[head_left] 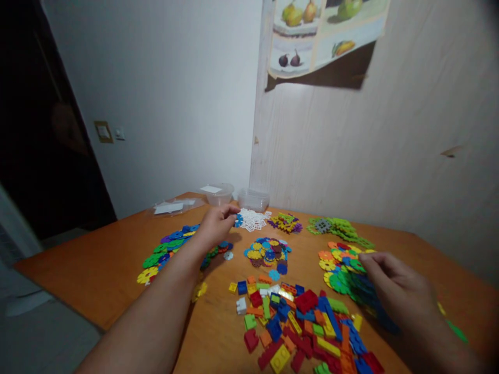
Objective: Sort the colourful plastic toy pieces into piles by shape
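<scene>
Fingertips [234, 209] of the left hand [218, 224] pinch a blue disc [239, 221]; I cannot tell the right hand's [399, 288] grip.

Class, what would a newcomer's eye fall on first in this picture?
Probably the heap of bright bricks at the front of the table. Then the left hand near the white pieces and the right hand at the colourful discs. Above, fruit pictures hang on the wall.

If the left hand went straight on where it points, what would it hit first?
Past the blue disc right by it, the left hand would probably meet the white plastic pieces, though depth is unclear.
</scene>
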{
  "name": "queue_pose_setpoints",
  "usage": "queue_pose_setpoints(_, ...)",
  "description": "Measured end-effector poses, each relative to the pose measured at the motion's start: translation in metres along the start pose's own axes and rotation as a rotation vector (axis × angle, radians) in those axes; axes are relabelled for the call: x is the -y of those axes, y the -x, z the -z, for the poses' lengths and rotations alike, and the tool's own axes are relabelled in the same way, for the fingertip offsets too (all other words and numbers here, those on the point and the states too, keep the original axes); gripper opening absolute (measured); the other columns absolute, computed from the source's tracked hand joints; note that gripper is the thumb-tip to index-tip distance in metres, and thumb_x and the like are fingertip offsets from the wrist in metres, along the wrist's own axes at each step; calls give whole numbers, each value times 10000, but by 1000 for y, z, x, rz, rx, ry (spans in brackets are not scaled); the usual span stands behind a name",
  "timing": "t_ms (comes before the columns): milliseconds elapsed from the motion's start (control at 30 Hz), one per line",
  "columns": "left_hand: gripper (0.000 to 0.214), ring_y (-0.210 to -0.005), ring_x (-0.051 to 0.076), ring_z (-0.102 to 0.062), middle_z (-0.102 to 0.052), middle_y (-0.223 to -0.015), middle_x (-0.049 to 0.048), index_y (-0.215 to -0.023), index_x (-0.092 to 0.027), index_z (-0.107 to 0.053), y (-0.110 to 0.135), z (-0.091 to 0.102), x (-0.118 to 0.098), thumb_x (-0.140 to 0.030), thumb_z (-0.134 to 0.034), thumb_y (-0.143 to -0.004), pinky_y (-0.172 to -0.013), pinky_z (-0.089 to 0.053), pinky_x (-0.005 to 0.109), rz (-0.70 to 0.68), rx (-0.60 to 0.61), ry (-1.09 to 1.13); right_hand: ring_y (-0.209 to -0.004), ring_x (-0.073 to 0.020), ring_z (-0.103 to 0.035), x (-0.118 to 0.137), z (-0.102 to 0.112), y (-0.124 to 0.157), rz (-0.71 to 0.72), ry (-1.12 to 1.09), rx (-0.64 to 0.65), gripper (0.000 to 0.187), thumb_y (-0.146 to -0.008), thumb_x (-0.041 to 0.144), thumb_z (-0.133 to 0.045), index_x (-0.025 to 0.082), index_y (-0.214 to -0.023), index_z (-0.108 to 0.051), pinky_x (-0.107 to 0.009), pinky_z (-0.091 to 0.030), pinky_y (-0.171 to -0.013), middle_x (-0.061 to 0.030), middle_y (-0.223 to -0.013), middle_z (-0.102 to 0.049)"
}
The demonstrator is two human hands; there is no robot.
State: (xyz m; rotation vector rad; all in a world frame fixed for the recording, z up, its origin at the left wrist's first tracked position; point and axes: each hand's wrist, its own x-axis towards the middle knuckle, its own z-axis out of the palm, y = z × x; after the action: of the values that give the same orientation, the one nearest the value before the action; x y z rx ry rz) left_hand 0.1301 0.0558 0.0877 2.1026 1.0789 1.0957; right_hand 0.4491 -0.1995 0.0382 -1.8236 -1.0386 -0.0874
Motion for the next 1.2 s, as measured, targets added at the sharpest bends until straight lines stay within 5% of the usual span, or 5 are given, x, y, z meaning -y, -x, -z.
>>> queue_pose_setpoints(267, 292, -772, 135, -660, -720, -896, 34, -1130, -158, -695, 61, -36, -65, -370, -692, -928, -720, -537, 269, -88, 520, 559, -963, -252, -727, 51, -20, 38, 47, -206, 351, 488, -925, 634, -634, 233, -1155, -786, -341, -599, -796, -85, -1056, -780)
queue_pose_setpoints(500, 176, -737, 110, -615, -689, -820, 6, -1054, -160, -721, 89, -47, -89, -278, -648, -945, -700, -499, 235, -301, 652, 363, -812, -170, -680, 66, -17, 51, 212, -238, 619, 394, -1020, 550, -534, 232, -1000, -767, -272, -535, -722, -31, -891, -743)
queue_pose_setpoints(667, 293, -883, 160, -700, -757, -993, 64, -1209, -169, -698, 87, -55, -80, -311, -638, -960, -803, -564, 293, -289, 603, 398, -692, -150, -593, 59, -13, 38, 132, -198, 429, 430, -992, 585, -554, 212, -846, -708, -252, -459, -613, -7, -740, -650)
queue_pose_setpoints(867, 299, -831, 176, -716, -775, -970, 77, -1125, -165, -732, 64, -50, -61, -404, -634, -974, -753, -587, 307, -227, 398, 397, -593, -152, -502, -13, 4, -18, -72, -5, -6, 492, -864, 687, -618, 208, -769, -683, -262, -377, -520, 4, -633, -570)
queue_pose_setpoints(1200, 265, -763, 153, -656, -722, -826, 21, -1021, -180, -739, 42, -38, -48, -410, -648, -925, -723, -536, 268, -215, 165, 319, -555, -169, -520, -67, 17, -43, -154, 213, -53, 486, -826, 696, -603, 219, -758, -670, -278, -333, -485, -11, -601, -599)
